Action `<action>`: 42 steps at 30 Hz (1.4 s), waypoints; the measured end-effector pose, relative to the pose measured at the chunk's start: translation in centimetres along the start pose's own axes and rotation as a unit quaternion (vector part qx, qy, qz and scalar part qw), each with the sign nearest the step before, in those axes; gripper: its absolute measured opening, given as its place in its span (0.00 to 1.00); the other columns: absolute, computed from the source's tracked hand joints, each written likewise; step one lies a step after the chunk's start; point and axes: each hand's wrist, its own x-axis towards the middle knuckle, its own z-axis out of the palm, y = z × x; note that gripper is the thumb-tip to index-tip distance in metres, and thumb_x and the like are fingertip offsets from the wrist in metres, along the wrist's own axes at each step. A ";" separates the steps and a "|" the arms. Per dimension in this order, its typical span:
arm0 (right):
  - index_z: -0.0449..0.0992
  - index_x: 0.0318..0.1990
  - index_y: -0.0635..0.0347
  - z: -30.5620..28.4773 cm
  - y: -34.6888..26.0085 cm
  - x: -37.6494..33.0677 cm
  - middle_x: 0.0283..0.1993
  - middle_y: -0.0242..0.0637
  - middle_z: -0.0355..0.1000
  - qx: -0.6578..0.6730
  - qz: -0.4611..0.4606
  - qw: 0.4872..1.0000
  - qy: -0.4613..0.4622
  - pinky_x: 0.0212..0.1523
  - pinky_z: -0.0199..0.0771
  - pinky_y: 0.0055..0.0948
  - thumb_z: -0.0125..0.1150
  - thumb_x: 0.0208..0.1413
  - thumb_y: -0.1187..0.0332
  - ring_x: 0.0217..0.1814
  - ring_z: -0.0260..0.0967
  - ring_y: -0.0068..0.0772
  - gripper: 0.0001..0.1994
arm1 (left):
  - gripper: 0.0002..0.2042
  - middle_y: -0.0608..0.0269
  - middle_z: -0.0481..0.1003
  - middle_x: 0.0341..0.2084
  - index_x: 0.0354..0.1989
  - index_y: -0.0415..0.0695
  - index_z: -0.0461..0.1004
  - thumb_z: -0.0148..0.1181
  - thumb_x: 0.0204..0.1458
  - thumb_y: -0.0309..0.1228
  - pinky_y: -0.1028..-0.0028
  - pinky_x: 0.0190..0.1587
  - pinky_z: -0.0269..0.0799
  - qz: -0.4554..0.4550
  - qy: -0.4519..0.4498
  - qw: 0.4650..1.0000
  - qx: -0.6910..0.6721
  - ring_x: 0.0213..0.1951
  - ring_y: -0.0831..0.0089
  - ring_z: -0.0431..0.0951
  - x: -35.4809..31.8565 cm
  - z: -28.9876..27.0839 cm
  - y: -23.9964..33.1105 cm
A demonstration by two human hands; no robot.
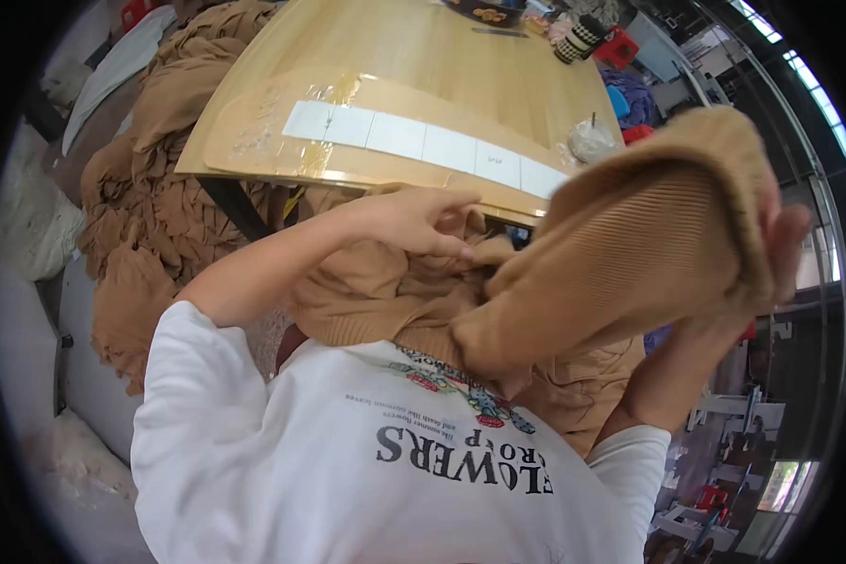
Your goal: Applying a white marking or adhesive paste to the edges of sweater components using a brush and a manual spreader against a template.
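Note:
A brown knit garment [630, 244] lies over my lap, and one ribbed part of it is lifted at the right. My right hand [786, 240] grips that raised part by its far right edge; the hand is slightly blurred and partly behind the cloth. At the table's near edge, my left hand [418, 224] has its thumb and fingers curled round a fold of the same garment. More of the knit [376, 291] is bunched below my left hand, against my white shirt.
A wooden table [423, 70] stands ahead, with a row of white paper cards [423, 146] taped along its near side. On it sit a white round bundle [592, 141] and a black-and-white patterned cup [580, 39]. Brown knitwear [160, 197] is heaped at the left.

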 end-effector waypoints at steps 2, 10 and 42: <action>0.53 0.56 0.80 3.3 0.4 1.1 0.53 0.47 0.63 -0.104 0.061 0.992 0.023 0.54 0.62 0.24 0.64 0.34 0.38 0.54 0.64 0.33 0.53 | 0.37 0.52 0.66 0.51 0.61 0.40 0.50 0.62 0.45 0.36 0.71 0.52 0.64 0.198 0.114 0.973 0.005 0.50 0.66 0.69 -0.1 -0.7 6.4; 0.63 0.40 0.60 -1.4 -0.6 -1.3 0.36 0.31 0.64 -0.579 0.156 0.796 0.081 0.41 0.63 0.22 0.59 0.37 0.76 0.38 0.62 0.22 0.19 | 0.17 0.53 0.71 0.44 0.48 0.34 0.66 0.44 0.53 0.31 0.69 0.50 0.68 0.056 0.168 0.802 -0.570 0.46 0.65 0.73 -0.1 -3.1 12.3; 0.67 0.31 0.63 -10.7 13.2 -8.4 0.28 0.23 0.61 -0.236 0.435 0.866 0.073 0.31 0.56 0.14 0.57 0.42 0.77 0.30 0.57 0.14 0.07 | 0.05 0.76 0.69 0.24 0.33 0.40 0.71 0.58 0.50 0.27 0.87 0.30 0.63 -0.181 0.304 0.900 -0.255 0.27 0.90 0.66 -11.8 -9.8 -1.4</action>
